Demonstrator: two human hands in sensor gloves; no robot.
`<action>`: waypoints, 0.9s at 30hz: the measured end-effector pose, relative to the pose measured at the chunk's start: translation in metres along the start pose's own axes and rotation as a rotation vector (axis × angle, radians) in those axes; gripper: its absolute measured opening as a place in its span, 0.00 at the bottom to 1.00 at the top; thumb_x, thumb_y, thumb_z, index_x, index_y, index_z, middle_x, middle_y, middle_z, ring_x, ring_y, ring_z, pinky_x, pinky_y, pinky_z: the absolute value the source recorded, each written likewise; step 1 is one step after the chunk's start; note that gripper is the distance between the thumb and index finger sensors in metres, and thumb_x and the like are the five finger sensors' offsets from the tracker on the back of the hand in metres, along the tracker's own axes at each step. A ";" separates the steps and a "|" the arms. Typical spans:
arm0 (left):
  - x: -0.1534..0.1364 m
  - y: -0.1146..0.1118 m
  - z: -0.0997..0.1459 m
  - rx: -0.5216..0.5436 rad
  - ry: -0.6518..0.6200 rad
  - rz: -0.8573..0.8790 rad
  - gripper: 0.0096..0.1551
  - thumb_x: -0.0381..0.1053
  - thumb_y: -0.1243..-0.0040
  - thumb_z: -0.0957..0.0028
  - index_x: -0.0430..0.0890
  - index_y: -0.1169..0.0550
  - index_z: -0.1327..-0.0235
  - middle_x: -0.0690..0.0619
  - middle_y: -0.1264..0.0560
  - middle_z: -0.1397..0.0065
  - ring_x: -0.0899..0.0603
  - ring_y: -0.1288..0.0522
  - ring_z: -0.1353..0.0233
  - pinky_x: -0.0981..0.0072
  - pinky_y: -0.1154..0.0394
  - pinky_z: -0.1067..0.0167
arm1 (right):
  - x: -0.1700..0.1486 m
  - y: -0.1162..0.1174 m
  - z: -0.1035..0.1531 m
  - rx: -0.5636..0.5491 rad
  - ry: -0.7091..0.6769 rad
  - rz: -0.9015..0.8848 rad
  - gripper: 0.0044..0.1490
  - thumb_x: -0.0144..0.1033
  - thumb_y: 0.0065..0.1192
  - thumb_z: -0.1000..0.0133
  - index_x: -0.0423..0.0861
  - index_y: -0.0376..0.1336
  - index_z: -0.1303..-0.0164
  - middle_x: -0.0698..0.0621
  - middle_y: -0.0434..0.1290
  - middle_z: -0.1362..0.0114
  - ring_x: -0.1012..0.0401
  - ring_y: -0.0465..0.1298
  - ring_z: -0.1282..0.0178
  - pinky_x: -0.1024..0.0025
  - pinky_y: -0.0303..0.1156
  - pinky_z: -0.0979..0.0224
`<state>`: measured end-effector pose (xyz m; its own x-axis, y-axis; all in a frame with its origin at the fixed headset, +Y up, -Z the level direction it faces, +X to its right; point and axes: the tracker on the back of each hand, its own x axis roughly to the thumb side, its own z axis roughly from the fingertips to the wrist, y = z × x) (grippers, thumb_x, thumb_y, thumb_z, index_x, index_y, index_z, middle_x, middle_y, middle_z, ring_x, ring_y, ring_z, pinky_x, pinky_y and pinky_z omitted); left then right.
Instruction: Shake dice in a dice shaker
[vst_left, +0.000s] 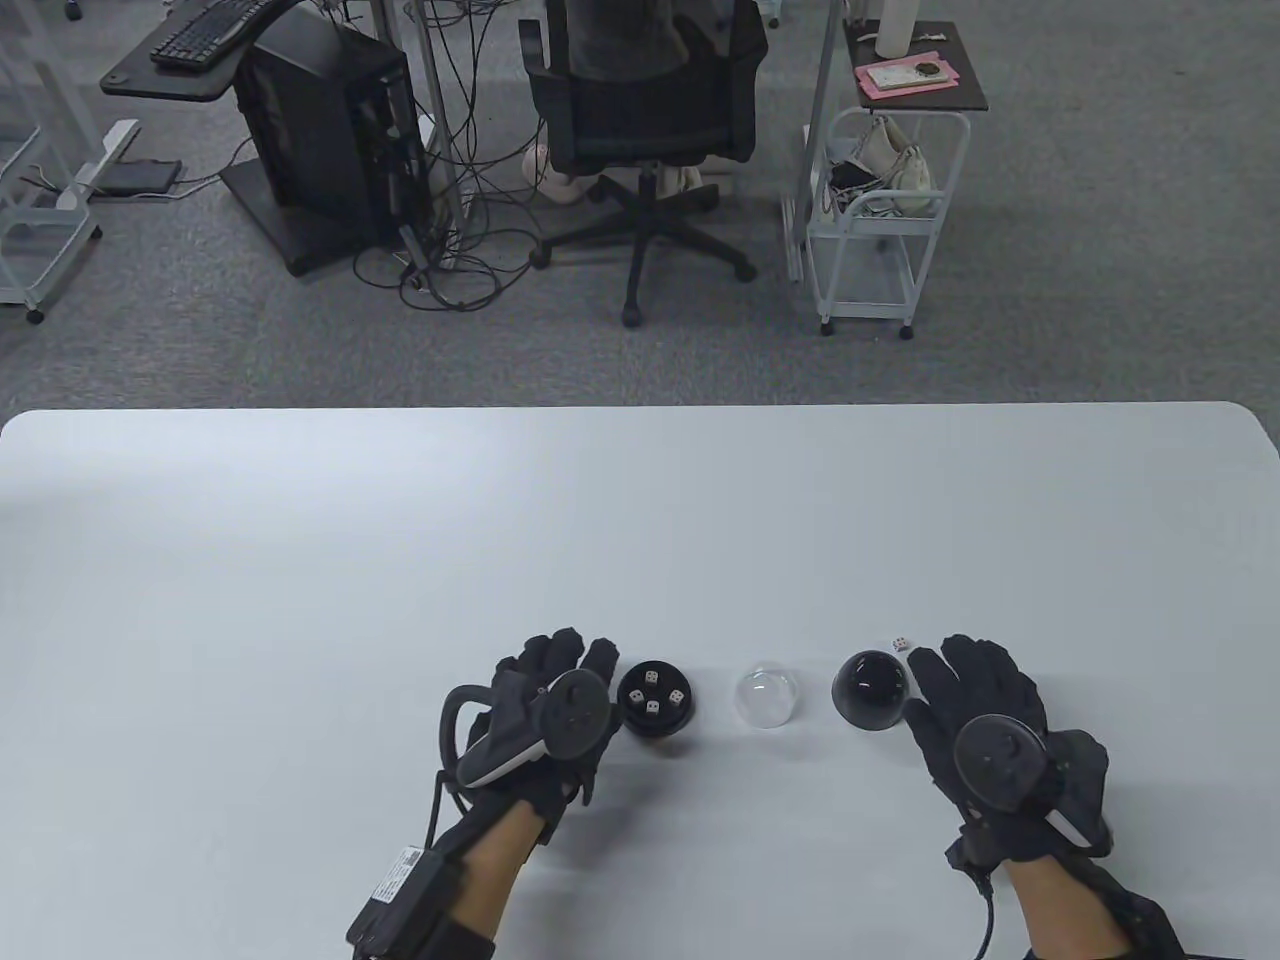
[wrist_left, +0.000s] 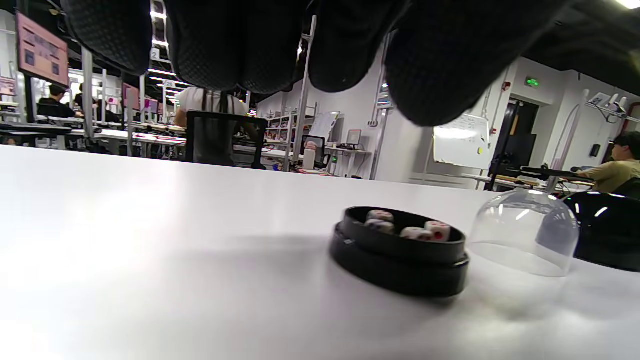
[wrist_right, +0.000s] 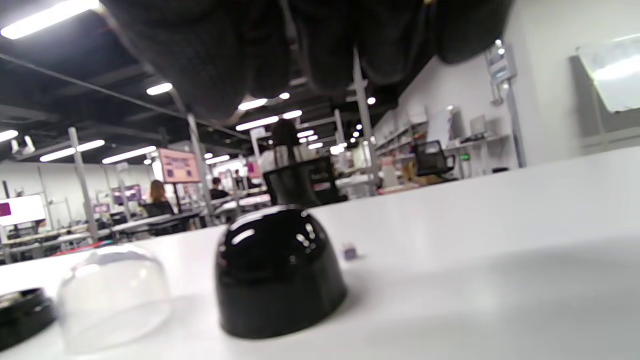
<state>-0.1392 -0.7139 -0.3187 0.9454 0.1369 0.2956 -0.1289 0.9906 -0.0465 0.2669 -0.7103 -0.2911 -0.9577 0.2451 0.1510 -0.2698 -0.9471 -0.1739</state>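
Note:
The black round shaker base (vst_left: 655, 702) sits on the white table with several white dice (vst_left: 651, 692) in it; it also shows in the left wrist view (wrist_left: 400, 252). A clear dome (vst_left: 766, 697) stands to its right, and a glossy black dome cover (vst_left: 872, 689) right of that. One loose die (vst_left: 901, 642) lies just behind the black dome. My left hand (vst_left: 560, 690) hovers just left of the base, holding nothing. My right hand (vst_left: 975, 700) is just right of the black dome, fingers spread, holding nothing.
The white table (vst_left: 400, 560) stretches wide behind the objects. Beyond its far edge stand an office chair (vst_left: 645, 130), a computer tower (vst_left: 325, 130) and a white cart (vst_left: 885, 215) on the floor.

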 end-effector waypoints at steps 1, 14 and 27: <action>-0.007 0.000 0.006 0.001 0.008 0.007 0.40 0.63 0.40 0.44 0.52 0.38 0.21 0.38 0.39 0.19 0.28 0.39 0.21 0.29 0.38 0.32 | -0.001 0.001 -0.003 0.005 0.010 0.012 0.31 0.42 0.64 0.37 0.51 0.62 0.22 0.36 0.60 0.18 0.36 0.61 0.20 0.34 0.62 0.24; -0.070 -0.007 0.041 0.033 0.134 0.238 0.41 0.64 0.41 0.44 0.51 0.39 0.20 0.35 0.42 0.18 0.26 0.42 0.21 0.27 0.39 0.32 | -0.028 0.034 -0.080 0.295 0.085 0.095 0.29 0.35 0.67 0.38 0.55 0.63 0.25 0.43 0.69 0.24 0.43 0.71 0.27 0.40 0.69 0.27; -0.081 -0.015 0.044 -0.068 0.192 0.256 0.41 0.65 0.41 0.43 0.51 0.38 0.20 0.34 0.43 0.18 0.25 0.43 0.21 0.28 0.39 0.33 | -0.044 0.067 -0.108 0.528 0.102 0.087 0.31 0.32 0.70 0.39 0.60 0.64 0.26 0.46 0.64 0.20 0.43 0.68 0.26 0.38 0.67 0.25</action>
<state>-0.2269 -0.7397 -0.3000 0.9248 0.3718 0.0808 -0.3559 0.9204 -0.1616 0.2799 -0.7624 -0.4144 -0.9863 0.1548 0.0579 -0.1269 -0.9338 0.3344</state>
